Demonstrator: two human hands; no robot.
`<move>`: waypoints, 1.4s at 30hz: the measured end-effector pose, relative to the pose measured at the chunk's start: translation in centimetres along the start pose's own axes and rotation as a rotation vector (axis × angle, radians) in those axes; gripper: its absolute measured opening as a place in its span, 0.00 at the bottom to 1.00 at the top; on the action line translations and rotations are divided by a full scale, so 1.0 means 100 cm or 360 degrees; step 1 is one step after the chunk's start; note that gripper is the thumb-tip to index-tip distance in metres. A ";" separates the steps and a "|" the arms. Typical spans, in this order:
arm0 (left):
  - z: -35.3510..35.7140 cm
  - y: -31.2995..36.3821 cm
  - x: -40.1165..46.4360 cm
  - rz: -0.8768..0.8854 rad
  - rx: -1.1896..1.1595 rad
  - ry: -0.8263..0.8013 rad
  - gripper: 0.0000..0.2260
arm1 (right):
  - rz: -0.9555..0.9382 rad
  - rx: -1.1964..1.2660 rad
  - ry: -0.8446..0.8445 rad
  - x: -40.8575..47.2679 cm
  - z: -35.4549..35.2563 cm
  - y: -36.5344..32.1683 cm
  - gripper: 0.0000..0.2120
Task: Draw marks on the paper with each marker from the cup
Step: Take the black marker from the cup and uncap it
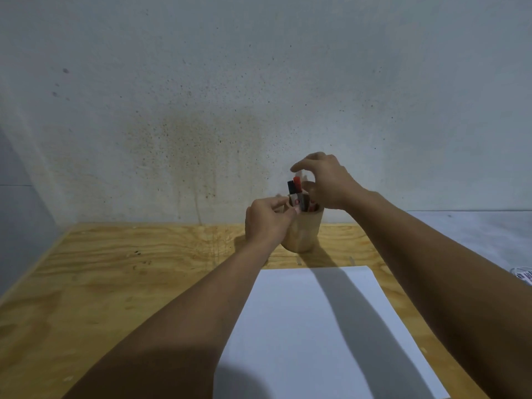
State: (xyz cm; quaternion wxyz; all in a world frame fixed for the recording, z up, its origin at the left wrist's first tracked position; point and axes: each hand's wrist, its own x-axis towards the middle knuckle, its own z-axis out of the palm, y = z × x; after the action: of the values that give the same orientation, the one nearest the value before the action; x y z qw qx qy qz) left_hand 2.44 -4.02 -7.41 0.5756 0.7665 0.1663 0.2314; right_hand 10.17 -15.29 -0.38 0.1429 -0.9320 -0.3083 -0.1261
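Observation:
A wooden cup point(300, 231) stands on the plywood table near the wall, holding markers. A black-capped marker point(292, 188) and a red-capped marker point(297, 182) stick up out of it. My left hand point(266, 220) grips the cup's left rim and side. My right hand point(325, 182) hovers over the cup's mouth with thumb and fingers apart, curled around the marker tops, holding nothing. A blank white sheet of paper point(316, 326) lies on the table in front of the cup, partly shaded by my arms.
The plywood table point(115, 283) butts against a stained white wall point(201, 110). Its left edge runs diagonally at the left. A white cable with a barcode tag point(522, 275) lies past the table's right edge.

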 end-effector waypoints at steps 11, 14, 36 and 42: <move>-0.002 0.004 0.000 -0.0057 0.0021 0.0013 0.17 | -0.0052 -0.0205 -0.0143 0.010 -0.003 -0.009 0.10; -0.004 0.005 -0.003 -0.0044 0.0034 -0.0001 0.16 | -0.0019 -0.0058 -0.0149 0.007 -0.011 -0.008 0.08; -0.035 0.044 -0.007 0.0003 -0.0032 -0.0131 0.17 | 0.0206 0.1157 0.0380 -0.020 -0.063 -0.021 0.08; -0.058 0.059 -0.006 0.0001 -0.0306 -0.0137 0.09 | 0.0097 0.0931 -0.0202 -0.035 -0.062 -0.023 0.21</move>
State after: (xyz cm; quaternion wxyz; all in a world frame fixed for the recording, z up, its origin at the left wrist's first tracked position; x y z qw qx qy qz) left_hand -1.29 -1.30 -0.55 0.6531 0.7169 0.1184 0.2134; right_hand 5.10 -17.50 4.63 0.3895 -0.8661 -0.3118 0.0308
